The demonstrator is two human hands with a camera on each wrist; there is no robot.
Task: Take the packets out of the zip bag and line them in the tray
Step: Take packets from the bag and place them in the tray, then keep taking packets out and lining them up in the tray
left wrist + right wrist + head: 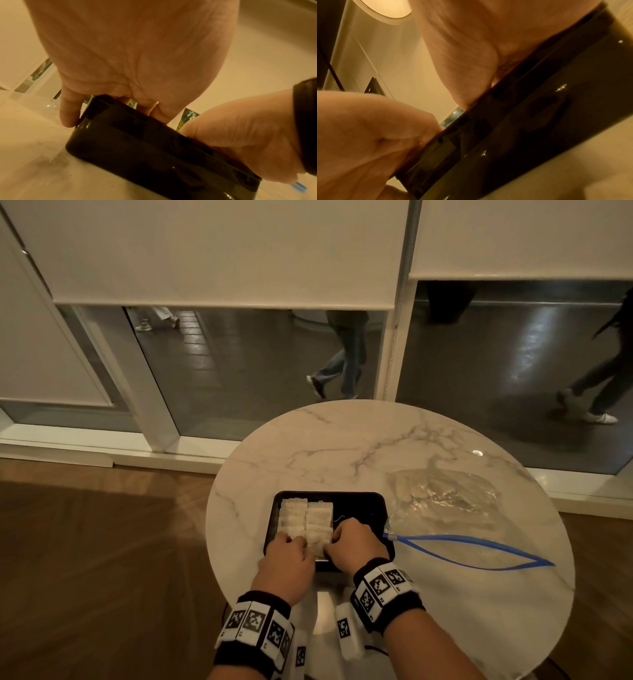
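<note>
A black tray [361, 508] sits on the round marble table [376, 440]. Several white packets [305, 517] lie in two columns in its left half. My left hand [296, 542] and right hand [330, 544] meet at the tray's near edge, fingers curled down on one packet [317, 546] between them. The clear zip bag [445, 498] lies right of the tray, its blue zip [479, 556] open, with more packets inside. The wrist views show only the tray's glossy outer wall [154, 155] [539, 121] under both palms; the fingertips are hidden inside the tray.
The tray's right half is bare. The table edge runs close behind my wrists. Beyond the table stand glass panes with lowered blinds, and people walk past outside. Wooden floor lies to the left.
</note>
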